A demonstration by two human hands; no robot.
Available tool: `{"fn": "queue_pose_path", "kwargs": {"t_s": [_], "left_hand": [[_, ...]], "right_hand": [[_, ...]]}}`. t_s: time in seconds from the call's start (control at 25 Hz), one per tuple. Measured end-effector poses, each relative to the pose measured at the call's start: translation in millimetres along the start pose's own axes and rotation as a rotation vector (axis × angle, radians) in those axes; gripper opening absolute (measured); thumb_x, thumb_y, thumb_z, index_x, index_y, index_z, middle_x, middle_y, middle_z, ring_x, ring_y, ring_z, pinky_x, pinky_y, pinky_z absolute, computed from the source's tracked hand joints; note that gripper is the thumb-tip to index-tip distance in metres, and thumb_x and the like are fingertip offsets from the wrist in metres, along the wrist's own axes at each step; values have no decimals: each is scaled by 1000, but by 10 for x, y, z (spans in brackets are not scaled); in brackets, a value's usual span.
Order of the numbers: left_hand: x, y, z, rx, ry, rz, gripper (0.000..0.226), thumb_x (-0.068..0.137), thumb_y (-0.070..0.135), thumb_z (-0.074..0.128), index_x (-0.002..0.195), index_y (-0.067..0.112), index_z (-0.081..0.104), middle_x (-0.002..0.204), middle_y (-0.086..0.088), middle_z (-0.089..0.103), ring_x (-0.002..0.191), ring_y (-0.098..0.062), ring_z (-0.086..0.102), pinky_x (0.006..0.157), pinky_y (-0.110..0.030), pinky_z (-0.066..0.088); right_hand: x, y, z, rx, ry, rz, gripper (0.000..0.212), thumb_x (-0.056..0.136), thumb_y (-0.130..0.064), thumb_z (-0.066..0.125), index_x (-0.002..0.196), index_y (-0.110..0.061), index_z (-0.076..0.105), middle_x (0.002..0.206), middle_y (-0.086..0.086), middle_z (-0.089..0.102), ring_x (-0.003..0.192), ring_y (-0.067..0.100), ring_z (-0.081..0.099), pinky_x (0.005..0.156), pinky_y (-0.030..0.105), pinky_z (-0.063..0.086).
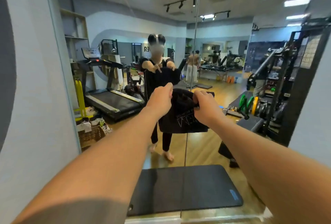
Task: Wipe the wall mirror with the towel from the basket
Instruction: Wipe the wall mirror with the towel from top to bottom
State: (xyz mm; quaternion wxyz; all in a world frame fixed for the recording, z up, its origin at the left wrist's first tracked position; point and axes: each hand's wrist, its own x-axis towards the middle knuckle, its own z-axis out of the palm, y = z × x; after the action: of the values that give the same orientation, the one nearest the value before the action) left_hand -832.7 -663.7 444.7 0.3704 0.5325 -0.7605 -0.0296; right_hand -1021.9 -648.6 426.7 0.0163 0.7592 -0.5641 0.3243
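Gym room w/ wood floor, seen mostly as reflection in the wall mirror [223, 53], which fills the view from the pale wall on the left to the dark frame on the right; a vertical seam runs down its middle. Reflected in it: treadmill [111, 98], weight rack w/ plates on the right, other people far back. Black mat [184, 188] lies on the floor at the mirror's foot.

Step in hand, as I judge it: towel is out of the basket & being readied, spread or bunched betw both hands; wiping not yet begun. Can't tell if the cloth touches the glass; it looks held just in front, near the seam, about mid-height.

Towel [182, 116] is dark w/ pale lettering, hanging down from both hands. Left hand [160, 98]: grip clamped on the towel's upper left edge, fingers curled over it. Right hand [206, 105]: grip clamped on the upper right part, fingers pinching a fold.

Next move prob calls for: wad the cloth into one palm, press flat to the glass, sweep in overlapping passes either side of the seam. Loose hanging end could drag.

Containers: wicker basket [91, 135], low left by the wall, seen in reflection. Holds pale crumpled cloths, maybe more towels; too small to tell exactly.
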Motion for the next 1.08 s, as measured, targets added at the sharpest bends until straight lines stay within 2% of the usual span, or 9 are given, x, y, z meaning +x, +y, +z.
{"fn": "queue_pose_path", "kwargs": {"t_s": [0.2, 0.32, 0.44, 0.52, 0.6, 0.72, 0.8, 0.92, 1.08], "left_hand": [[1051, 58, 234, 51, 199, 134, 27, 91, -10, 44, 90, 18, 46, 90, -7, 49, 78, -25, 47, 61, -33, 34], [2014, 8, 585, -8, 310, 176, 25, 95, -7, 47, 96, 17, 56, 97, -5, 50, 87, -24, 49, 71, -31, 38], [3160, 65, 801, -99, 470, 192, 21, 100, 4, 52, 111, 17, 64, 110, -4, 52, 103, -23, 53, 87, -36, 47], [3793, 243, 840, -124, 565, 206, 27, 101, 16, 54, 127, 15, 60, 128, -7, 48, 121, -25, 49, 103, -41, 48], [4144, 453, 907, -87, 613, 230, 47, 102, 29, 50, 145, 10, 45, 153, -11, 28, 141, -27, 33, 119, -41, 36], [4408, 510, 1006, 48, 701, 308, 65, 107, 45, 16, 160, 8, 21, 169, -12, -3, 151, -30, 21, 124, -45, 29], [4509, 380, 989, 94, 709, 386, 67, 107, 46, 11, 162, 11, 22, 171, -9, -3, 152, -30, 24, 122, -50, 32], [4698, 374, 890, 135, 734, 475, 65, 103, 39, 23, 162, 11, 22, 171, -8, -5, 153, -33, 21, 121, -52, 32], [5285, 734, 251, 141, 864, 466, 60, 105, 35, 28, 159, 8, 28, 170, -12, 5, 148, -31, 25, 121, -48, 33]], "right_hand": [[944, 480, -150, -28, 145, -77, 31, 87, 5, 52, 95, -21, 37, 106, -3, 42, 104, 26, 38, 79, 35, 33], [1791, 975, -165, -52, 225, -121, 30, 87, 4, 53, 96, -22, 39, 110, -3, 45, 107, 25, 40, 84, 38, 42], [2843, 1363, -386, -51, 432, -218, 27, 86, 7, 53, 95, -17, 46, 115, -1, 51, 106, 23, 43, 91, 36, 44], [3526, 1449, -597, 15, 617, -278, 24, 88, 8, 53, 96, -15, 52, 126, 2, 54, 112, 23, 45, 98, 33, 44], [4038, 1437, -685, 156, 749, -286, 23, 93, 4, 53, 106, -15, 56, 134, 1, 54, 121, 18, 46, 104, 35, 45], [4479, 1439, -512, 174, 929, -302, 24, 100, -14, 54, 124, -18, 56, 147, -2, 52, 131, 16, 46, 112, 39, 41], [4536, 1500, -423, 63, 988, -378, 32, 101, -26, 48, 131, -18, 56, 157, -2, 43, 137, 18, 43, 116, 37, 35], [4690, 1544, -594, -89, 983, -386, 44, 102, -32, 46, 143, -20, 53, 164, 1, 31, 141, 21, 37, 118, 40, 32], [5255, 1185, -1325, -123, 1026, -413, 44, 103, -32, 45, 146, -20, 51, 159, 1, 39, 138, 23, 38, 112, 47, 41]]}}
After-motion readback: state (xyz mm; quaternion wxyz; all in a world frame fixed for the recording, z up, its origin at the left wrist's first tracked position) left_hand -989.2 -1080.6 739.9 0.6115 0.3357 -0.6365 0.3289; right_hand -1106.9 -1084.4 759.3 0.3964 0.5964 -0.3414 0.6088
